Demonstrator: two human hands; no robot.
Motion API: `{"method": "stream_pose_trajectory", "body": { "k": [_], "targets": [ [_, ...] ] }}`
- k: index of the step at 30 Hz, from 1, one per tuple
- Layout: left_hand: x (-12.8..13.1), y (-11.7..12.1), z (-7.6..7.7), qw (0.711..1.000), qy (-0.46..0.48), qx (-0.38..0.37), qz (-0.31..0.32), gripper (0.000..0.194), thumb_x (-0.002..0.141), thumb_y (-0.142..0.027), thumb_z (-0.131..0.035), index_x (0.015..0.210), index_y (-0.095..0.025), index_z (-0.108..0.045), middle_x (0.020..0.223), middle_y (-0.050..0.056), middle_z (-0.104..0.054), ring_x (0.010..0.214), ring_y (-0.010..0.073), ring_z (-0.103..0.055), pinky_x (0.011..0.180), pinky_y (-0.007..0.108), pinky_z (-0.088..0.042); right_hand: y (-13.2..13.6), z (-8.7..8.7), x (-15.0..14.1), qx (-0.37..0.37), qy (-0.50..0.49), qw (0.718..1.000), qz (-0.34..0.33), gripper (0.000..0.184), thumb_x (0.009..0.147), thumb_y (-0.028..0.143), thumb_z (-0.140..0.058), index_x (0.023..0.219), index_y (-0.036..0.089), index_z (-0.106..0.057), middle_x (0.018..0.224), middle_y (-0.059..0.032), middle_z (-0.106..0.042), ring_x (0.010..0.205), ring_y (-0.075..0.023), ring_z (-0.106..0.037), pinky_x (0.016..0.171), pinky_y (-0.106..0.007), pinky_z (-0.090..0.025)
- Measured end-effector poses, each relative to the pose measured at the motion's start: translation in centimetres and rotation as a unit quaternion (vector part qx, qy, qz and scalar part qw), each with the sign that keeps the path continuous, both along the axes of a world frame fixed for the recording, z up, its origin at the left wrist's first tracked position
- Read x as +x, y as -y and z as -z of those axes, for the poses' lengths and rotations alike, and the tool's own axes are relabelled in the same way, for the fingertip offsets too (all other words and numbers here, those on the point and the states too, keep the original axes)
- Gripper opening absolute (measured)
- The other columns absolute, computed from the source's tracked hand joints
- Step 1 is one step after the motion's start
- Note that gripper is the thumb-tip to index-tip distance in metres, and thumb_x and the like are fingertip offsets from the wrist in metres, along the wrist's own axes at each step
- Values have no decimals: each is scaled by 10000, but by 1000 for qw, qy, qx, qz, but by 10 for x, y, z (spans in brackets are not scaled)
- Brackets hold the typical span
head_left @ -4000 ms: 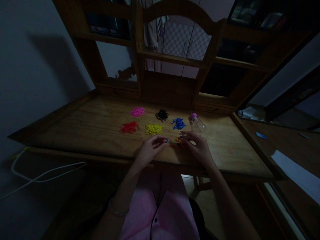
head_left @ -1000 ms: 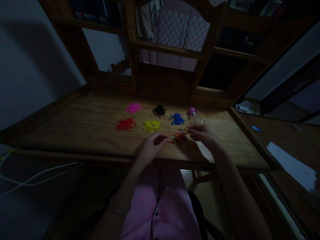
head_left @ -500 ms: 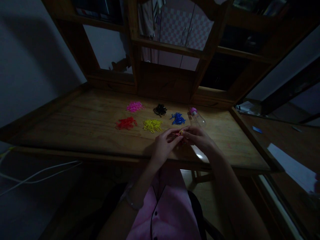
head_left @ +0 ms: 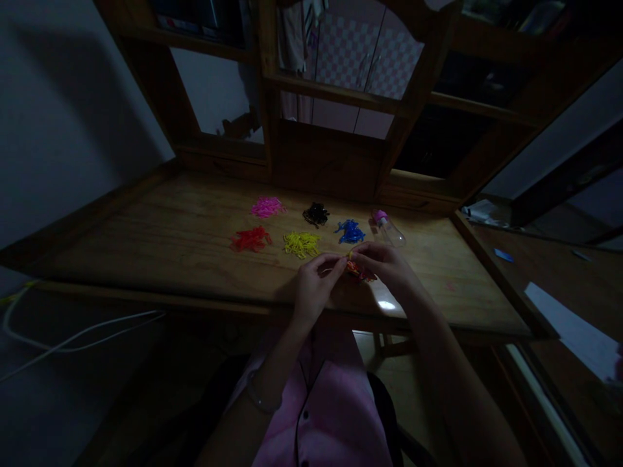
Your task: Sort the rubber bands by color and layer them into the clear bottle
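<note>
In the head view, my left hand (head_left: 315, 285) and my right hand (head_left: 387, 264) meet over the front of the wooden desk. Their fingertips pinch together around a small yellow loop-like piece (head_left: 350, 255), partly hidden by the fingers. Just below them, a heap of red-orange pieces (head_left: 359, 271) shows, partly covered by my right hand. Beyond my hands lie piles of small thin pieces: yellow (head_left: 302, 244), blue (head_left: 350, 231), red (head_left: 251, 239), black (head_left: 316, 214) and pink (head_left: 267, 207). Their exact kind is too small to tell.
A clear bottle with a pink cap (head_left: 388, 228) lies on the desk (head_left: 195, 259) to the right of the blue pile. Wooden shelving (head_left: 326, 155) rises along the back edge. White paper (head_left: 569, 327) rests on a surface at right; white cables (head_left: 97, 331) hang at left.
My fingers have shifted and drawn together around the yellow piece. The red-orange heap beneath them shows more clearly. The whole view has moved slightly.
</note>
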State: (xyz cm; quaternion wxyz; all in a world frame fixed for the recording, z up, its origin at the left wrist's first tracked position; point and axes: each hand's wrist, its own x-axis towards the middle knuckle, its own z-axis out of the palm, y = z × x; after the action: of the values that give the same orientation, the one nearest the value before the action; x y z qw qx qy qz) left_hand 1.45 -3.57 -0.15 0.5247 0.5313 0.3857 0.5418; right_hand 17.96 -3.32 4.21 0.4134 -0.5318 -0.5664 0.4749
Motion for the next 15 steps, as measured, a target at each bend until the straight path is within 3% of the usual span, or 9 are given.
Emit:
{"method": "stream_pose_trajectory", "body": {
  "k": [4, 9, 12, 15],
  "targets": [
    [-4, 4, 1, 1000, 13, -20, 12, 291, 834, -419, -653, 944, -154, -702, 967, 73, -740, 885, 194, -703, 833, 303, -563, -2, 8, 7, -13, -48, 999, 20, 330, 743, 473, -727, 868, 178, -650, 688, 14, -578, 543, -79, -477, 485, -216, -347],
    [-26, 8, -1, 1000, -16, -10, 1, 307, 842, -442, -639, 959, -168, -714, 981, 72, -746, 883, 197, -706, 817, 304, -561, -11, 9, 13, 14, -21, 999, 47, 345, 749, 495, -716, 887, 184, -658, 686, 4, -575, 556, -94, -482, 502, -236, -372],
    [-61, -24, -5, 995, -71, 39, -61, 309, 818, -442, -661, 932, -161, -721, 914, 67, -747, 844, 194, -702, 805, 304, -557, -12, 6, 11, 28, 5, 998, 64, 331, 769, 488, -698, 894, 184, -659, 717, -29, -605, 570, -111, -501, 498, -252, -386],
    [-108, -87, -13, 961, -215, 114, -130, 299, 790, -412, -680, 902, -139, -730, 933, 79, -735, 843, 187, -683, 816, 298, -536, -12, 3, 5, 36, 31, 997, 61, 321, 779, 471, -684, 895, 172, -666, 736, -52, -624, 567, -116, -510, 497, -262, -403]
  ]
}}
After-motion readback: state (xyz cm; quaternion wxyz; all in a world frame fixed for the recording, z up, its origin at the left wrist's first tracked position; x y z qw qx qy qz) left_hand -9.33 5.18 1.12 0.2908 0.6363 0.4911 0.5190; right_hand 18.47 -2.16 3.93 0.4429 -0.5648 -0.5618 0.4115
